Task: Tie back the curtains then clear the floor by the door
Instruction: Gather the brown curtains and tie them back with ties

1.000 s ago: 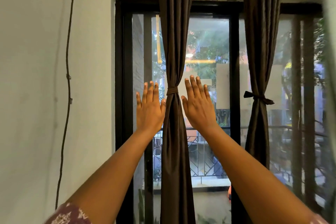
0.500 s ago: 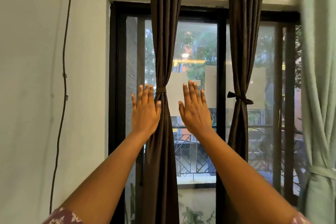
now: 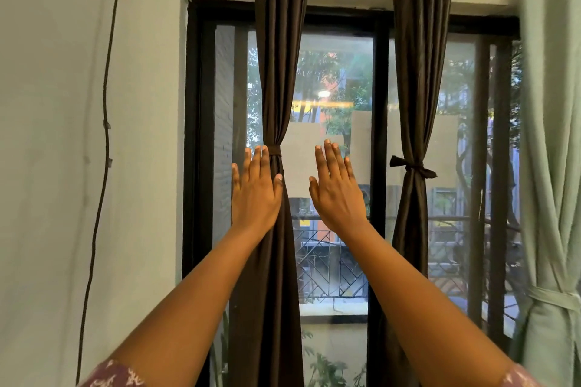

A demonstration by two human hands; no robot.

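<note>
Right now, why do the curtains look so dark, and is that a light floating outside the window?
Head view: daylight comes from behind the glass, so both brown curtains read almost as silhouettes. The yellow streak looks like a lamp or a reflection in the pane; I cannot tell which. The pale green curtain bows at the frame's edge, a wide-angle effect.

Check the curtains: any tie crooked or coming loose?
Nothing stands out. Left brown curtain, right brown curtain and green curtain are each cinched by a tie. Both hands are flat and hold nothing.
</note>
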